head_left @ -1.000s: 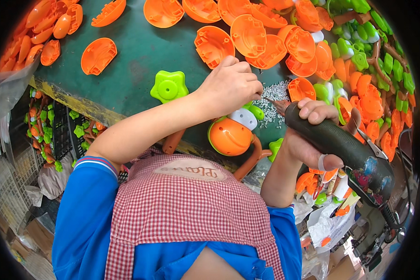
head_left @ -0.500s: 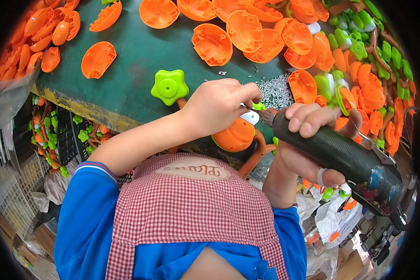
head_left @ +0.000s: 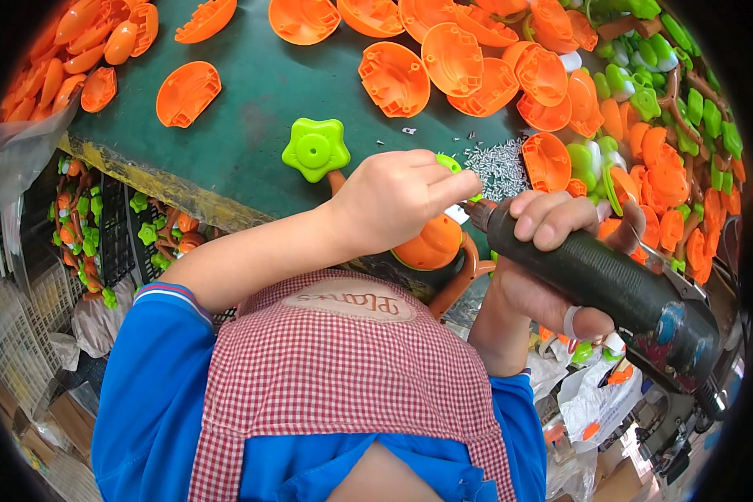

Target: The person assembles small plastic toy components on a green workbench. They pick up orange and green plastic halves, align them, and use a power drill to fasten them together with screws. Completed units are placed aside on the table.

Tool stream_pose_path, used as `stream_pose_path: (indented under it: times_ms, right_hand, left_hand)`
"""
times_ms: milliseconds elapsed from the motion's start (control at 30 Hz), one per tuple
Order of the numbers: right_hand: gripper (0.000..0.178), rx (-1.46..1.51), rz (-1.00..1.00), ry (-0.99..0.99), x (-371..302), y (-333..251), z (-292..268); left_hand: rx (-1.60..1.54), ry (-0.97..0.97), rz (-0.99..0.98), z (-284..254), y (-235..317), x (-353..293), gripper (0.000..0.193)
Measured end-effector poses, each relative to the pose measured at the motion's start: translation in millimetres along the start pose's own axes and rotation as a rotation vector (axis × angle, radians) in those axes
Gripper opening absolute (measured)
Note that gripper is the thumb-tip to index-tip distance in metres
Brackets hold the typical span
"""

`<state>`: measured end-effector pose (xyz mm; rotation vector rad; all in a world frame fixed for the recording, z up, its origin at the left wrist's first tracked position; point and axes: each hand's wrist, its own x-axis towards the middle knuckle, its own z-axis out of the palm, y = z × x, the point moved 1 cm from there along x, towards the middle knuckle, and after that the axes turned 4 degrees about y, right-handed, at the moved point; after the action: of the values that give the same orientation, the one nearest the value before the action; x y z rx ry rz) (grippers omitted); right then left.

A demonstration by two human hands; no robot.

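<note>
My right hand (head_left: 534, 289) wraps round a black electric screwdriver (head_left: 590, 268), its nose pointing left. My left hand (head_left: 393, 197) is closed in a pinch just above that nose; what its fingertips hold is hidden. Under the left hand and the tool's nose lies an orange rounded shell (head_left: 429, 245) with a white piece (head_left: 457, 214) at its upper right and a brown curved tube (head_left: 470, 272) beside it. A bright green star-shaped part (head_left: 315, 151) stands out left of my hand, on a brown stem. A green piece (head_left: 448, 163) shows past my knuckles.
Small silver screws (head_left: 500, 171) lie heaped on the green tabletop (head_left: 251, 134). Orange half shells (head_left: 395, 79) are scattered beyond. Assembled green, orange and brown parts (head_left: 669, 180) pile up at the right. A clear bag (head_left: 25, 163) hangs over the left edge, near more orange shells (head_left: 54, 75).
My left fingertips have shifted right, more over the screwdriver's nose. The star-shaped part and shells sit slightly further right in view. My right hand keeps hold of the screwdriver.
</note>
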<state>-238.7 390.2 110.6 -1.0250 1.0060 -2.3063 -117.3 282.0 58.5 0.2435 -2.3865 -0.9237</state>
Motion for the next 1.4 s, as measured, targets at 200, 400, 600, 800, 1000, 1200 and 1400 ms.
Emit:
stream_pose_path:
  times_ms: [200, 400, 600, 800, 1000, 1200, 1400]
  right_hand:
    - [0.109, 0.003, 0.054, -0.039, -7.5, -3.7, 4.6]
    - [0.107, -0.112, 0.195, -0.114, -16.2, -2.6, 21.5]
    - [0.096, -0.299, 0.414, -0.182, -24.0, 9.2, 18.1]
    - [0.076, -0.097, 0.421, -0.242, -30.2, 38.3, 4.4]
    - [0.085, 0.168, 0.429, -0.529, -16.8, 55.0, 3.9]
    - [0.109, -0.001, 0.329, -0.221, -9.7, 25.0, -2.9]
    - [0.085, 0.395, 0.109, -0.254, 37.4, -87.9, -27.4]
  left_hand:
    - [-0.024, -0.197, -0.346, -2.8, 0.0, -22.0, 0.078]
    - [0.012, -0.629, -0.470, -3.8, -9.6, -15.5, 0.095]
    - [0.018, -0.654, -0.485, -2.3, -11.6, -16.3, 0.086]
    - [0.002, -0.665, -0.496, -8.8, -8.7, -13.9, 0.072]
    - [0.014, -0.717, -0.522, -6.9, -8.8, -11.7, 0.072]
    - [0.025, -0.610, -0.382, 3.4, -11.7, -21.0, 0.075]
    - [0.234, 0.021, -0.320, -106.7, -6.2, -34.4, 0.049]
